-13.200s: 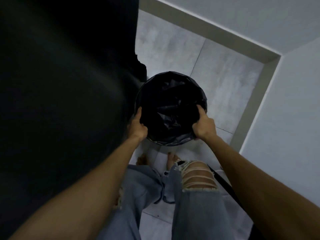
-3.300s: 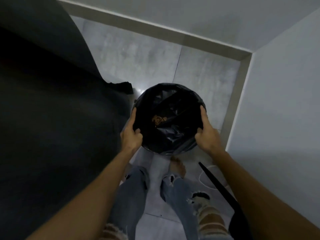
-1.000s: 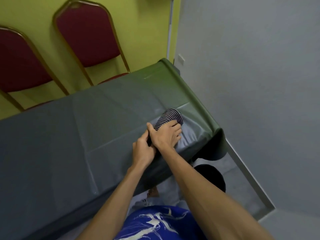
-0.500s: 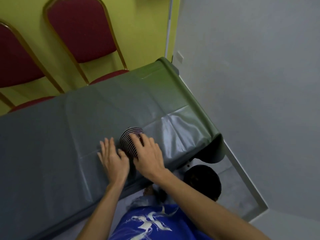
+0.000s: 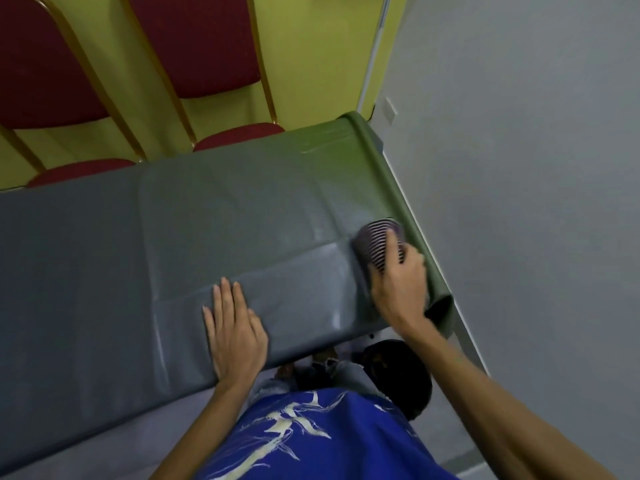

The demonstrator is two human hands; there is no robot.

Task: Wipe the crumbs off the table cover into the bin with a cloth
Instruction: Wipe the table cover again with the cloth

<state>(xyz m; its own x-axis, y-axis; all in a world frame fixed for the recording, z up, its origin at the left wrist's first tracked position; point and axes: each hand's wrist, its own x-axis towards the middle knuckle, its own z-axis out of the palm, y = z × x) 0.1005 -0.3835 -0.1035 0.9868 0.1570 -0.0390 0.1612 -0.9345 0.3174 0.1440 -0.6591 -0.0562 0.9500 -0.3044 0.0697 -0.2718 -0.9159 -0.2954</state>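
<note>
A: Where is the dark-and-white striped cloth (image 5: 375,242)?

B: It lies bunched up on the glossy grey-green plastic table cover (image 5: 214,230), near the right end of the desk, just beside the edge where the cover folds down. The person's right hand (image 5: 398,289) lies on top of it, its grip clamped on the bundle. The fingers (image 5: 390,247) curve across the stripes and press it against the cover. The hand is blurred, so the thumb cannot be made out.

A: And the left hand (image 5: 235,327)?

B: It rests palm down on the cover near the desk's front edge, well apart from the cloth. Its grip holds nothing, and the fingers are straight and side by side.

A: Where is the bin?

B: The round black bin (image 5: 398,368) stands on the floor below the front right corner of the desk. It is partly hidden behind the right forearm and the person's blue shirt with a white pattern (image 5: 311,438).

A: What else surrounds the desk?

B: Two dark-red padded chairs with gold metal frames (image 5: 207,46) stand on its far side, in front of a yellow-green wall (image 5: 311,64). A plain grey wall (image 5: 519,168) runs along the desk's right end.
</note>
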